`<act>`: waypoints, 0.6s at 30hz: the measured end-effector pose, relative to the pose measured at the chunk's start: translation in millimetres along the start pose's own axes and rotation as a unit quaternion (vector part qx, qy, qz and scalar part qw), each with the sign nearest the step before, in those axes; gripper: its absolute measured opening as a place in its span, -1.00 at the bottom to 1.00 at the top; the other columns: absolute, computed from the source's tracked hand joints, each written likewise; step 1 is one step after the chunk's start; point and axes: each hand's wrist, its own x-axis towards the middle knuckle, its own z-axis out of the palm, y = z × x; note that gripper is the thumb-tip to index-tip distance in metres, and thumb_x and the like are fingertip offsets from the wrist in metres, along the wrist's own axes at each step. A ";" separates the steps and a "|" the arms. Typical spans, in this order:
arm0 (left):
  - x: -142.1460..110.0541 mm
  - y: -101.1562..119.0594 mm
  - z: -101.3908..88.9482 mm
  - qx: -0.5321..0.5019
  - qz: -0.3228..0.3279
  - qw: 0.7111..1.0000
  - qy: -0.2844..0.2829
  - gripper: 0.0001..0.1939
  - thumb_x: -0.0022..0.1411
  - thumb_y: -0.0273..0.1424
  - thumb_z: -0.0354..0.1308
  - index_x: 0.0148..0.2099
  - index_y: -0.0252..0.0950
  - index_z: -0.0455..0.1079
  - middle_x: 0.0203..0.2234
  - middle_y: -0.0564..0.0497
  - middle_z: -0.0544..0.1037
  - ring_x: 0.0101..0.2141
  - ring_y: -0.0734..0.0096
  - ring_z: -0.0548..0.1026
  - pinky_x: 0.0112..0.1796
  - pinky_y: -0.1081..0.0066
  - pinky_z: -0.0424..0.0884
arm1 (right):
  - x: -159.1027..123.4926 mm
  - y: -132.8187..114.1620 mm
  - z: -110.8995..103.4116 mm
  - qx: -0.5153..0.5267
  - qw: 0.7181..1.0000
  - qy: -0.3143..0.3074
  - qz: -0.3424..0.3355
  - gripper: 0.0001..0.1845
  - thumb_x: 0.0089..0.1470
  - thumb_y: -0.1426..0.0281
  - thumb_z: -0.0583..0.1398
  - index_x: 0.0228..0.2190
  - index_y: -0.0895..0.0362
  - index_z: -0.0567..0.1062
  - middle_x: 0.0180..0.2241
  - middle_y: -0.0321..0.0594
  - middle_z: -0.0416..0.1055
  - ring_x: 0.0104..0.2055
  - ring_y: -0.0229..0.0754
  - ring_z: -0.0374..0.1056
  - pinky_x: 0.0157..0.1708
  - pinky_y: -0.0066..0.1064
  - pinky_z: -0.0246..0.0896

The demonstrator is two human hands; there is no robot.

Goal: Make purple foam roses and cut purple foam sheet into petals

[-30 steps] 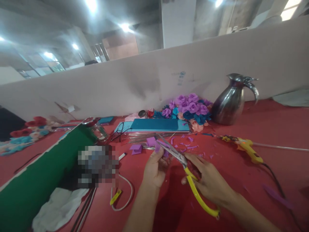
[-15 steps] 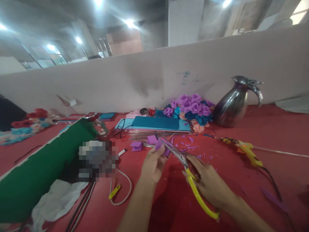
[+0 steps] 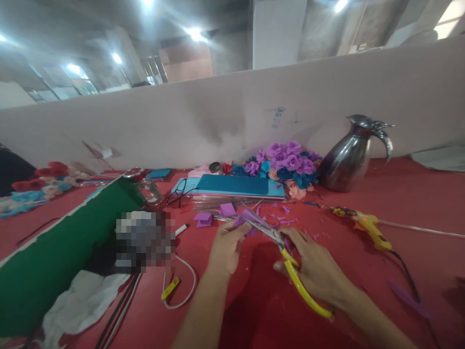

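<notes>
Between the fingers of my left hand is a small folded piece of purple paper. My right hand grips scissors with yellow handles, their blades spread around the edge of that paper. Two folded purple paper pieces lie just beyond my left hand, one nearer and another farther right. Thin purple offcuts are scattered on the red table behind the scissors.
A yellow glue gun with its cord lies at right, near a metal jug. Paper flowers and blue paper sheets are at the back. A green box, glass jar and white cable occupy the left.
The scissors' blades have opened wider and lie flatter across the purple paper. My left hand has turned the paper slightly and shifted a little left.
</notes>
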 end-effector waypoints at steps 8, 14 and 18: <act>-4.8 -1.5 5.2 0.029 -0.001 1.000 -0.008 -0.85 -0.23 -0.42 0.41 -0.49 -0.29 0.55 -0.56 0.04 0.59 -0.50 0.49 0.46 -0.35 0.47 0.33 | -0.6 0.7 0.3 0.046 0.999 -0.011 -0.014 -0.54 0.00 0.23 0.18 -0.05 0.05 0.25 -0.16 -0.09 0.40 -0.21 0.00 0.39 -0.25 -0.25 0.20; -5.1 2.0 4.9 0.021 -0.004 1.000 -0.016 -0.84 -0.26 -0.43 0.43 -0.51 -0.29 0.55 -0.55 0.04 0.59 -0.49 0.51 0.46 -0.36 0.50 0.35 | -3.5 -2.7 0.2 0.080 0.996 -0.036 -0.027 -0.60 0.05 0.29 0.11 -0.06 0.11 0.22 -0.25 -0.10 0.46 -0.30 -0.06 0.42 -0.31 -0.31 0.20; -5.4 3.9 5.1 0.015 -0.010 1.000 -0.008 -0.83 -0.29 -0.44 0.44 -0.54 -0.29 0.54 -0.61 0.05 0.56 -0.54 0.54 0.44 -0.39 0.50 0.36 | -4.2 -1.0 3.3 0.112 0.992 -0.060 -0.015 -0.62 0.06 0.35 0.07 -0.06 0.13 0.21 -0.35 -0.13 0.53 -0.30 -0.08 0.45 -0.32 -0.36 0.21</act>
